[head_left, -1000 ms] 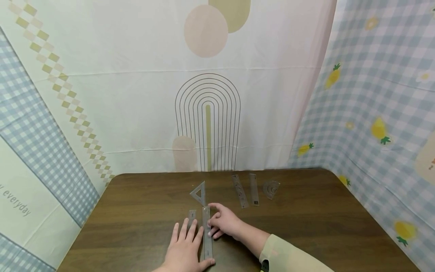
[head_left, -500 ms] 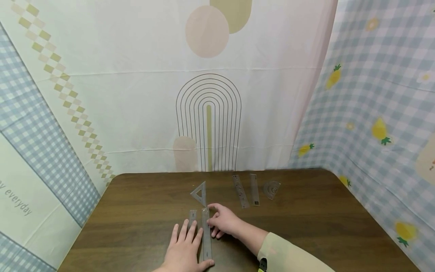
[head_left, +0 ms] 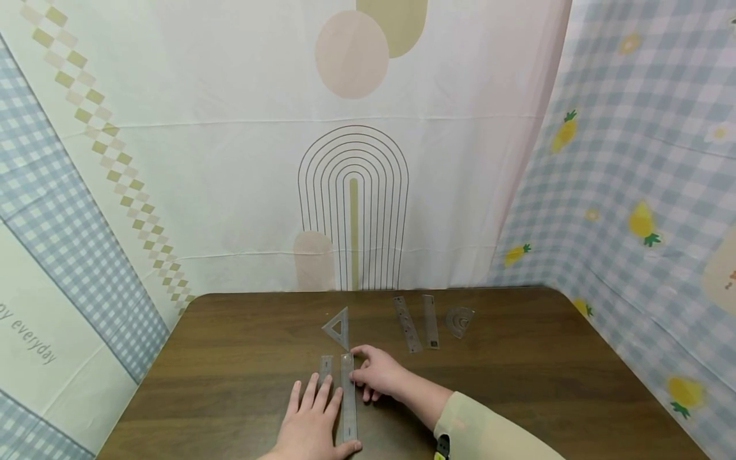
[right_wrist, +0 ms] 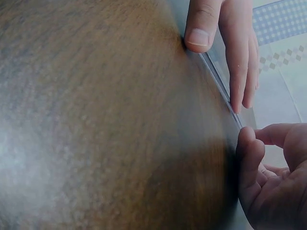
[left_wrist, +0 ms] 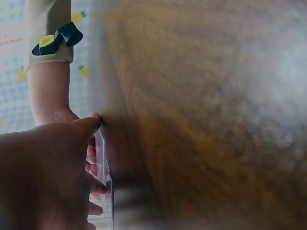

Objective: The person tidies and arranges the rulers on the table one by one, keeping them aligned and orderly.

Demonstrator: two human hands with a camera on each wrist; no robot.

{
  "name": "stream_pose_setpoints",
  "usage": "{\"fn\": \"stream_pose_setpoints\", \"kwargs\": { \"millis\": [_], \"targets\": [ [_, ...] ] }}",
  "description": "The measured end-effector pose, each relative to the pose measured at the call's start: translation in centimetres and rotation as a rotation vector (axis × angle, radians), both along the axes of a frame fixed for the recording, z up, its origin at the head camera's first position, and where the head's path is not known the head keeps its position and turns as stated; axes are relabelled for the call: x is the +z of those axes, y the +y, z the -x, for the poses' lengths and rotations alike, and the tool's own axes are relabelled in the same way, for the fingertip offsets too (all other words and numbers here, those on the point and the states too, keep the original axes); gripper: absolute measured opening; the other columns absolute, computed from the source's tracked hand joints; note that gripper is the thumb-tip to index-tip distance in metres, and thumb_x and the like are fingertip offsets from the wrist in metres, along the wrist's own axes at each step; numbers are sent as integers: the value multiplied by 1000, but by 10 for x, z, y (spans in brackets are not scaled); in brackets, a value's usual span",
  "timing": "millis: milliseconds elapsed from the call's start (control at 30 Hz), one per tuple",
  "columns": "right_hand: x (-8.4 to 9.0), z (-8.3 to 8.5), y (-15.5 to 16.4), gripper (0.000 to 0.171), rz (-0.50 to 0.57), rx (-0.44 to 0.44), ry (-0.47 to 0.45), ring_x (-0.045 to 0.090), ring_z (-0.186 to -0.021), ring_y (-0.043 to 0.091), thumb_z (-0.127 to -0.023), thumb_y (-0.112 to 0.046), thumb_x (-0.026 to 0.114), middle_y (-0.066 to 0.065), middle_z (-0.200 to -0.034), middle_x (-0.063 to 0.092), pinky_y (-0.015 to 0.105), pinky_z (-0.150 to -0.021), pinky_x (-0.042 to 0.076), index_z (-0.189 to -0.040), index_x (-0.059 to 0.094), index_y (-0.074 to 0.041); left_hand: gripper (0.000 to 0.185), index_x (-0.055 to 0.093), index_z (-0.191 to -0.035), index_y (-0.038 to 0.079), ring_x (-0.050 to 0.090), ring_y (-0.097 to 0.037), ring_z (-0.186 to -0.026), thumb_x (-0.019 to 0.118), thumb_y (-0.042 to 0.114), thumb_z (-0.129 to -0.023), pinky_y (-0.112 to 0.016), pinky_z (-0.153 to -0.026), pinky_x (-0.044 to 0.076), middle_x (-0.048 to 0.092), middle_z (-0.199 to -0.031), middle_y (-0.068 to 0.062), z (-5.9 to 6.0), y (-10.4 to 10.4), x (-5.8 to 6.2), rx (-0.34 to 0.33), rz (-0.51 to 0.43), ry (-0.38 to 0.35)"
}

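A long clear ruler lies upright in the head view, between my two hands. My left hand rests with spread, straight fingers over a shorter clear ruler, covering its lower part. The left thumb touches the near end of the long ruler. My right hand holds the long ruler at its far end, index finger at the top corner and thumb at the right edge, other fingers curled beneath. A clear set square lies just beyond that end. In the right wrist view the ruler shows as a thin edge.
On the brown wooden table, farther right, lie a clear ruler with cut-out shapes, a plain clear ruler and a clear protractor. Patterned cloth hangs behind the table and at both sides.
The long ruler has shifted slightly left and a little toward me, its gap to the shorter ruler narrowing. My right fingers have followed it; the left hand stays nearly in place.
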State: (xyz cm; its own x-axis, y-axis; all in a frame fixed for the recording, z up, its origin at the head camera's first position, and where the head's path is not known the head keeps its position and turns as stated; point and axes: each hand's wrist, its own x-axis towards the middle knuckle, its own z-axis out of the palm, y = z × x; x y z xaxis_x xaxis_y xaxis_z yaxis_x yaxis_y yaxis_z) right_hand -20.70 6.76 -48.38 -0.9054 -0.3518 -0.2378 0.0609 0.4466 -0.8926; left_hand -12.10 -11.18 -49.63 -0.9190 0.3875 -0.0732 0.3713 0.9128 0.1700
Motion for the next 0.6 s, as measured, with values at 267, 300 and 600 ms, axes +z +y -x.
{"fn": "stream_pose_setpoints", "kwargs": {
  "millis": [267, 300, 600],
  "targets": [
    [-3, 1, 0, 55, -61, 5, 39, 55, -42, 12, -89, -9, 70, 8, -70, 63, 23, -36, 41, -140, 48, -4, 101, 48, -148, 12, 23, -40, -147, 47, 85, -79, -64, -114, 12, 37, -156, -15, 0, 1, 0, -2, -2, -13],
    [-4, 1, 0, 55, -68, 5, 43, 54, -41, 12, -89, -9, 70, 8, -70, 63, 23, -36, 41, -140, 49, -4, 101, 48, -148, 12, 22, -40, -147, 47, 85, -79, -64, -114, 12, 37, -156, -15, 0, 1, 0, -2, -3, -15],
    [1, -1, -3, 61, -177, 21, 91, 51, -37, 14, -86, -11, 73, 10, -61, 63, 26, -35, 40, -141, 49, -2, 100, 48, -149, 12, 22, -41, -147, 47, 84, -80, -64, -114, 11, 36, -156, -15, 0, 0, 1, -5, -7, -20]
  ]
}}
